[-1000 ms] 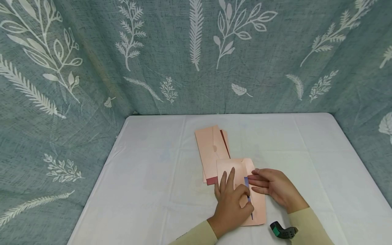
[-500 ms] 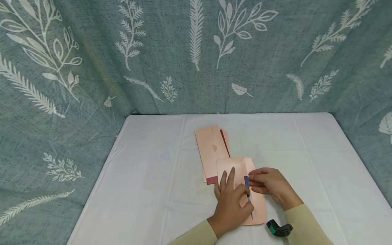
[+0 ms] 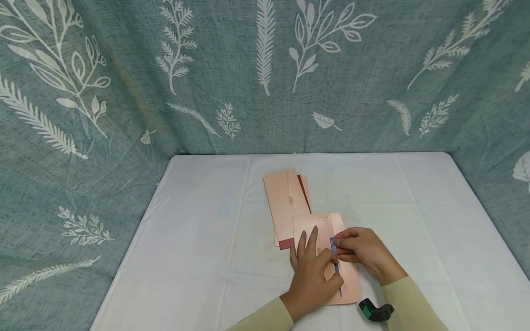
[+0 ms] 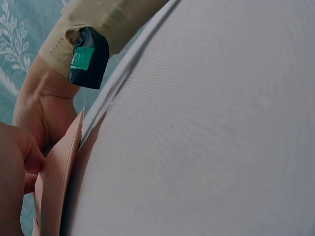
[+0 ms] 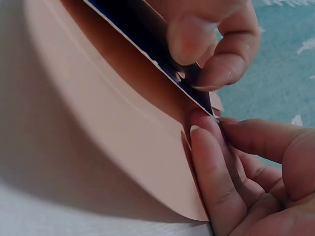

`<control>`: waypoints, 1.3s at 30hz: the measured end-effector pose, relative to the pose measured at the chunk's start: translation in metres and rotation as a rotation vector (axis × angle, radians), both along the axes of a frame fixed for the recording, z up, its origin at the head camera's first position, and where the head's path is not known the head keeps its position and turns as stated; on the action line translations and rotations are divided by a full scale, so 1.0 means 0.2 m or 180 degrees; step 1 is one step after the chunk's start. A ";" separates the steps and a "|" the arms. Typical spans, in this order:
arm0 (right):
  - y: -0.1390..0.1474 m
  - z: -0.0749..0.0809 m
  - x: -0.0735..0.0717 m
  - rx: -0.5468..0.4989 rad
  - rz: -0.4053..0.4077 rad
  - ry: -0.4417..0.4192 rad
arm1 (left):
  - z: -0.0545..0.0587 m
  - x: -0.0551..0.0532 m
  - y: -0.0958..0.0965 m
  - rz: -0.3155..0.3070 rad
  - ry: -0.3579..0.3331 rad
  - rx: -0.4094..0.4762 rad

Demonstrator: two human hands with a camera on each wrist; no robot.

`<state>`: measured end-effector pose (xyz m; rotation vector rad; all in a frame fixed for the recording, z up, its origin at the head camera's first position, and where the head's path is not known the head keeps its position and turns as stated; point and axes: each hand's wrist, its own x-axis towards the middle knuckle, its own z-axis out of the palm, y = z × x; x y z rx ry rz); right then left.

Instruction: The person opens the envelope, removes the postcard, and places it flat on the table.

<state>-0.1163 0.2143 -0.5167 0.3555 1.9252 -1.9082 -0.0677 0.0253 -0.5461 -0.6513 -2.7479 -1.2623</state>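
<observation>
A pale pink envelope [image 3: 349, 287] lies with its opening along the right side, where a narrow strip of a blue card [image 3: 332, 242] shows. My left hand [image 3: 311, 278] rests on the envelope with its outer fingers spread. Its thumb and index finger pinch at the opening edge, close against the card. From the right, my right hand [image 3: 368, 250] pinches the card's far corner. In the right wrist view, the card's pale edge [image 5: 147, 56] stands within the envelope mouth, and the right thumb [image 5: 261, 140] and fingers meet at its corner. Most of the card is hidden inside.
Behind and left lie more pink envelopes [image 3: 281, 197], overlapping, with dark red edges showing. The white-covered table [image 3: 198, 253] meets a green leaf-patterned curtain [image 3: 236, 82] at the back. A black wrist device [image 3: 376, 311] sits beside the right sleeve.
My right hand has turned slightly and moved a little left, its thumb and fingers drawing together on the blue card's corner. The left hand and the envelopes have stayed put.
</observation>
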 end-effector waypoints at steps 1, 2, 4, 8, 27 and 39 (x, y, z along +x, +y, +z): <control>0.00 0.00 0.00 -0.0002 -0.0002 0.0010 | 0.00 0.00 0.00 0.0003 0.0001 0.0003; -0.01 0.00 0.01 0.0001 -0.0002 0.0024 | 0.00 0.00 0.00 0.0006 0.0005 0.0005; -0.01 0.00 0.01 0.0006 0.0001 0.0052 | 0.00 0.00 0.00 0.0007 0.0006 0.0013; -0.01 0.00 0.02 0.0008 -0.0001 0.0089 | -0.01 0.00 0.00 0.0003 0.0013 0.0029; 0.04 0.00 0.02 0.0087 -0.0153 0.0145 | 0.01 0.00 0.00 -0.0010 -0.0200 -0.0028; 0.09 0.01 0.01 0.0388 -0.0231 0.0252 | 0.00 0.00 0.00 -0.0013 -0.0276 -0.0079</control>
